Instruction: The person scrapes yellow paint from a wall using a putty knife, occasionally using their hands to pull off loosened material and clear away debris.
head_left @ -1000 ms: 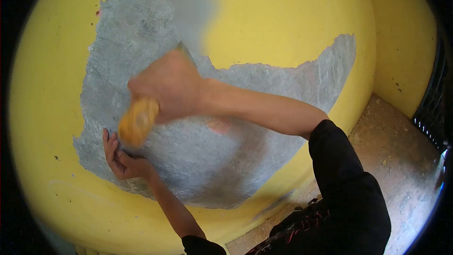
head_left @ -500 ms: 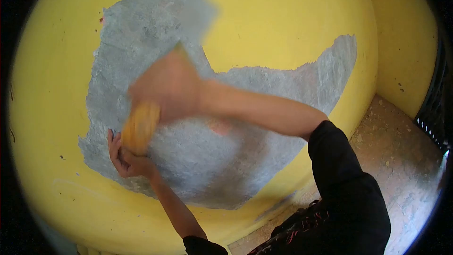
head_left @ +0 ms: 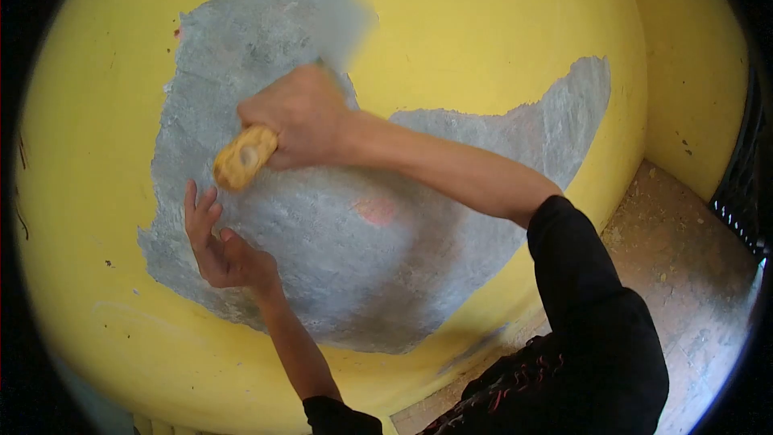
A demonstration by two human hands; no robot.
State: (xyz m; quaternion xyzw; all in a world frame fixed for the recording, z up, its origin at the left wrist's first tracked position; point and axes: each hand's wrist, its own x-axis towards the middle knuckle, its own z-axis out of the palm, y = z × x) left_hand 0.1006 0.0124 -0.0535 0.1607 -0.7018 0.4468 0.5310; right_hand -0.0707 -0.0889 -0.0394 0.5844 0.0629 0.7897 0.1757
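My right hand [head_left: 299, 117] is closed in a fist around a tool with a thick yellow handle [head_left: 246, 158]. The handle's rounded end, with a pale spot on it, sticks out toward the lower left; the tool's far part is hidden behind the fist. Below that end, my left hand [head_left: 225, 246] holds nothing, its fingers apart and curved upward. Both hands are in front of a large grey patch [head_left: 322, 274] with ragged edges on a yellow wall [head_left: 499, 24].
A small pinkish spot [head_left: 375, 210] shows within the grey patch. At the right, a brown floor [head_left: 668, 250] with scattered bits meets the wall's base. A dark barred object [head_left: 737, 185] stands at the right edge. A blurred smudge covers the grey patch's upper right.
My right hand has moved up and slightly right with the yellow-handled tool. My left hand has risen a little, its fingers more spread, and is apart from the handle's end.
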